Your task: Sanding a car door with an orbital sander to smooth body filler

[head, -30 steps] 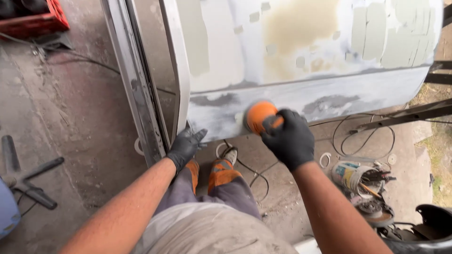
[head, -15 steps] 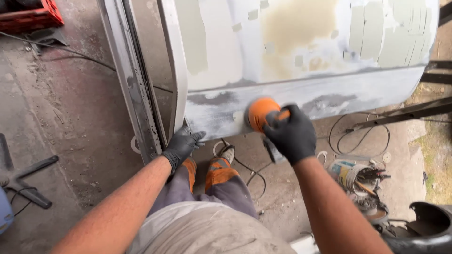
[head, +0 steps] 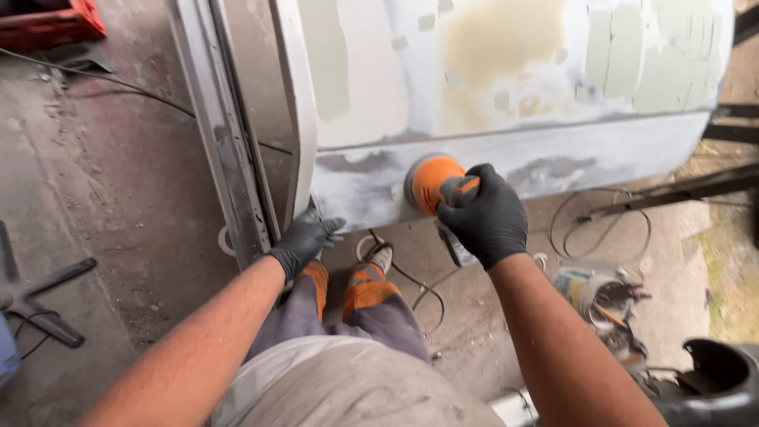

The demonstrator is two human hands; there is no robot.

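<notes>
Two black-gloved hands work at the lower edge of a pale, patchily filled car panel [head: 490, 87], seen from above. The right hand [head: 486, 217] is wrapped tightly around an orange sander [head: 433, 182], whose round pad presses against a grey sanded strip near the panel's bottom. The left hand [head: 304, 239] rests with fingers spread on the panel's lower corner, gripping nothing. Below, orange-toed shoes [head: 371, 277] stand on a concrete floor [head: 118, 198] crossed by a thin cable [head: 419, 289].

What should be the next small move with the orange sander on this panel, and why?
Probably slide the orange sander in the right hand rightward along the panel: grey patches remain there, while the left hand steadies the lower edge.
</notes>
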